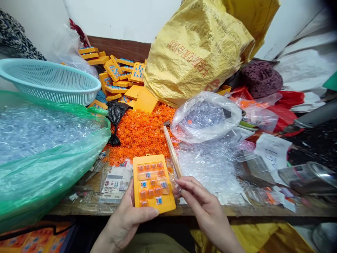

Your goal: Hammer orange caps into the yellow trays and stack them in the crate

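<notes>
You have the tray [149,160] in your left hand [131,211], thumb along its near edge at 6 o'clock, the rest of that hand mostly hidden underneath. Tray tilted up, raised over the near edge of the worktop [86,207]; orange and clear pieces sit in it, some slots showing blue prints. Your right hand [201,200] is at the tray's 3 o'clock, fingertips pinched on a clear piece [177,187], shape too blurred to tell.

Surroundings, clock centred on the tray. 12: heap of orange caps [142,130]. 1: stick [171,151], near end by your right fingers, contact not clear; farther out, the open white bag [233,109] of clear parts, yellow sack [197,59] slumped behind it. 3: loose clear parts [218,172], just past your right hand; cup [302,175] on its side beyond. 9: card [117,184], near your left wrist. 10: green bag [52,175], bulging over the worktop edge and crowding your left. Between 10 and 11: basket [60,94]. 11: black bag [117,114], against the caps; more trays [114,70] piled behind.
</notes>
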Available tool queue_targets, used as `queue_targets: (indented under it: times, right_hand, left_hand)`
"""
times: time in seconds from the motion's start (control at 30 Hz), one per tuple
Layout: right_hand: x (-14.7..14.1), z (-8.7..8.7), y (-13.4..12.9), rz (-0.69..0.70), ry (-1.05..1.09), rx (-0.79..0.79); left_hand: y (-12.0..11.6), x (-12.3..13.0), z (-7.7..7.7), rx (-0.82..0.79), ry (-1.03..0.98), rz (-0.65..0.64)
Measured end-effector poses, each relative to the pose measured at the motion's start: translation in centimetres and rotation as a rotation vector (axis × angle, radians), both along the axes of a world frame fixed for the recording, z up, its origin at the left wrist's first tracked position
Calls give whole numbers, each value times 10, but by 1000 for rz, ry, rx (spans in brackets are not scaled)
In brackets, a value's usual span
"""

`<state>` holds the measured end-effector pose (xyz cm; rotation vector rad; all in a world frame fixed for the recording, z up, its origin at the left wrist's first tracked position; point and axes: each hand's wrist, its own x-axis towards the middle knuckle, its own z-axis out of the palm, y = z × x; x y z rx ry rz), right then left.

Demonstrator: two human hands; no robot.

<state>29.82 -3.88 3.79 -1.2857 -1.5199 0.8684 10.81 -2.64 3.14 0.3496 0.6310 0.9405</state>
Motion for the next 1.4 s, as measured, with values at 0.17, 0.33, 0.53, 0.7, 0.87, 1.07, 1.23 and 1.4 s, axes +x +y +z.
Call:
queue_targets:
  times: [0.17,0.33,0.53,0.7,0.87,1.07,1.23,1.4]
  right_hand:
    - [-8,-8,-13,27,219,-218]
    - [-20,-23,-20,-158,398,-366]
    - [-28,-28,-14,-155,276,-282]
    - [-31,-28,-19,-140,52,-108]
    - [-41,-40,-28,-254,-228,213]
    - [-43,-40,-20,-191,330,-247]
    - [-44,-37,-12,-123,672,-421]
    - [-33,-30,1,46,422,-380]
  left_hand:
    - [0,1,-2,2,32,16]
    - [-1,3,-1,9,44,3]
    - [-3,10,1,29,122,55]
    - [-6,18,-1,35,243,159]
    - [-9,21,0,40,337,241]
    - [-11,21,-5,70,465,273]
    - [-11,23,-15,83,597,310]
    - [-9,18,-7,3,491,328]
